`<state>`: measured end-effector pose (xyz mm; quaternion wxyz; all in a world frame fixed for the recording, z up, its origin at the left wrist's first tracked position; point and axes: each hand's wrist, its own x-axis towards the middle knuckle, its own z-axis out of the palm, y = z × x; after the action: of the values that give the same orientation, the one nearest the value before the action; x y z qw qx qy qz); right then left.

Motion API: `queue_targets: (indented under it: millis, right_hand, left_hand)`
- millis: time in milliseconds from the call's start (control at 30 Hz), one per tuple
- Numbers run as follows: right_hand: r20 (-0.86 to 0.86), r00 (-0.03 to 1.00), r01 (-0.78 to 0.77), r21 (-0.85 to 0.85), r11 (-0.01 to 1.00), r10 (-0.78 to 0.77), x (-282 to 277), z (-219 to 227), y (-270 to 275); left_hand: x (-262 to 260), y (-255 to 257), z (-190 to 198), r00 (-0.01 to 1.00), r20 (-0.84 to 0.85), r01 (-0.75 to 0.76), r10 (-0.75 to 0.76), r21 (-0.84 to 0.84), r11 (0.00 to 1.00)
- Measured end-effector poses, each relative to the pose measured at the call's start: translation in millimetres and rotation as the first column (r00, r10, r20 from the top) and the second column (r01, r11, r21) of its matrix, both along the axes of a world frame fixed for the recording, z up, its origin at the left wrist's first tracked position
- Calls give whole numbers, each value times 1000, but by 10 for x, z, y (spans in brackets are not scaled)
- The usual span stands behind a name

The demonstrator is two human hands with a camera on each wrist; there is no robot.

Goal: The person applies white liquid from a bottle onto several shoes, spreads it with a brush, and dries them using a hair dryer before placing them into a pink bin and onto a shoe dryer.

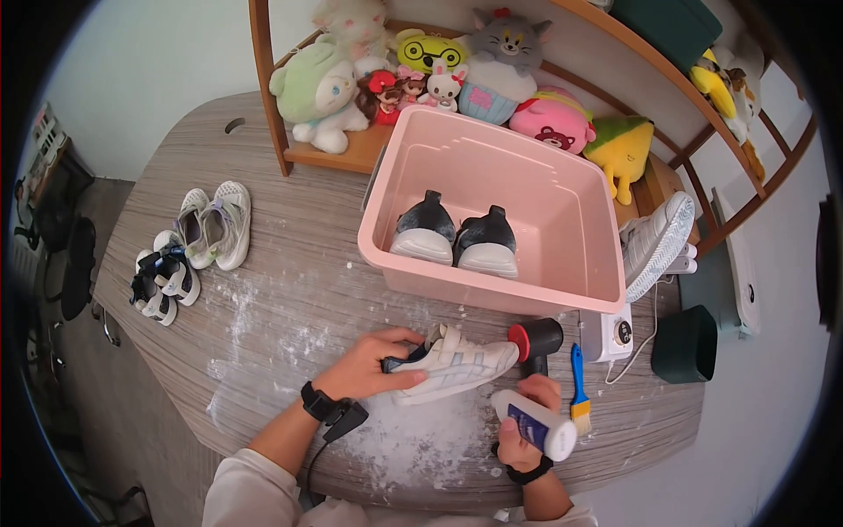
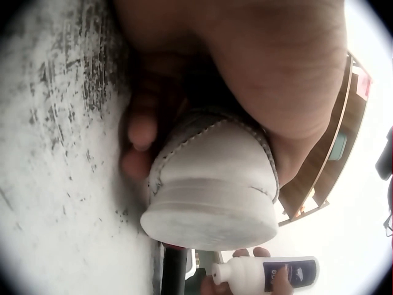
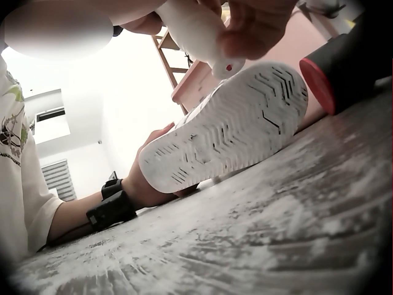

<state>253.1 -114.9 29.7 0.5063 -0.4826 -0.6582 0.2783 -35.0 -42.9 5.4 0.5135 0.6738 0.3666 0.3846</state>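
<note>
My left hand [image 1: 362,367] grips a white sneaker [image 1: 465,367] by its heel collar, thumb along the near side, toe pointing right. In the right wrist view the zigzag-treaded sole [image 3: 227,132] faces the camera, tilted up off the table. My right hand [image 1: 520,452] holds a white bottle [image 1: 562,436] with a dark blue label, tilted so its narrow nozzle [image 3: 228,67] points toward the sneaker's upper. A black hair dryer [image 1: 546,335] with a red rim stands just beyond the toe. White powder [image 1: 421,439] is spread over the table under the sneaker.
Behind the hands stands a pink bin [image 1: 492,294] with a pair of dark-and-white shoes [image 1: 426,237] inside. A blue-handled brush [image 1: 577,373], a white device [image 1: 601,338] and a dark green bin [image 1: 685,347] are on the right. Two pairs of shoes [image 1: 230,224] sit left.
</note>
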Motion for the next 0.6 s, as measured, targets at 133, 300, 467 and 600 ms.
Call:
queue_targets:
  millis: [133, 300, 467, 600]
  right_hand:
    - [200, 978, 30, 173, 984, -65, 42, 24, -23]
    - [308, 950, -17, 234, 972, -57, -58, 75, -5]
    - [410, 911, -151, 224, 963, 48, -237, 115, -52]
    - [416, 877, -333, 165, 928, 240, -309, 106, -82]
  left_hand:
    - [-3, 5, 2, 1000, -19, -1, 0, -6, 1000]
    - [7, 7, 2, 1000, -4, -14, 14, 19, 1000]
    - [12, 9, -30, 1000, -14, -17, 18, 91, 996]
    - [20, -10, -38, 999, -27, -19, 21, 92, 996]
